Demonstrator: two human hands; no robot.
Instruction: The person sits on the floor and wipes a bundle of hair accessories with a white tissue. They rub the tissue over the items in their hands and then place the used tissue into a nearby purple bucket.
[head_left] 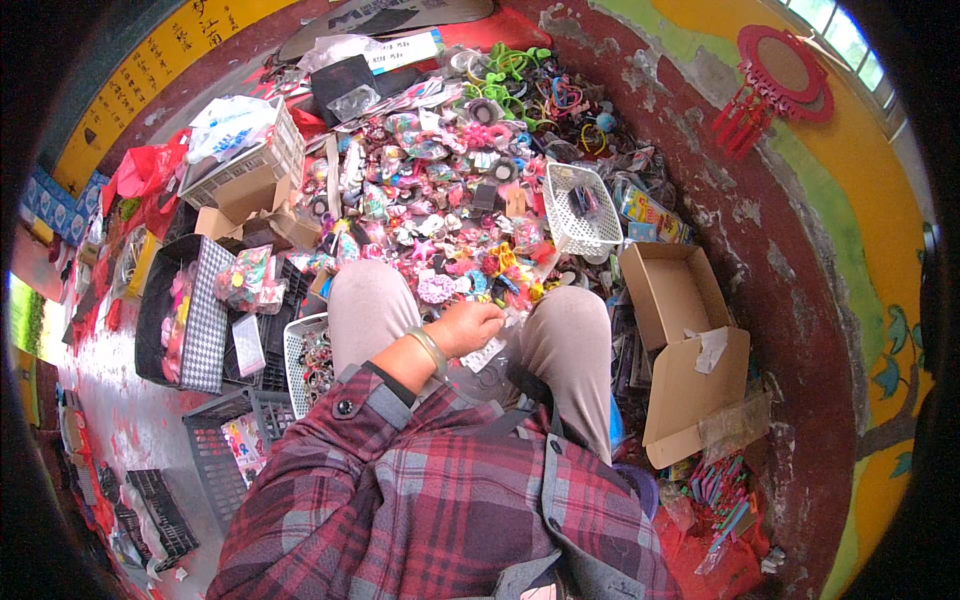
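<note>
My left hand, with a bangle at its wrist, reaches between my knees with its fingers curled closed. What the fingertips pinch is too small to make out. Just below the fingers is a white card with small dark marks, and clear plastic shows around it. Past the hand spreads a heap of small hair accessories, many in clear bags; a lilac scrunchie and yellow pieces lie closest. My right hand does not show.
A white perforated basket stands beyond my right knee, with an open cardboard box nearer. On the left are a houndstooth-patterned bin, a grey crate and a white basket. Green headbands lie at the back by the wall.
</note>
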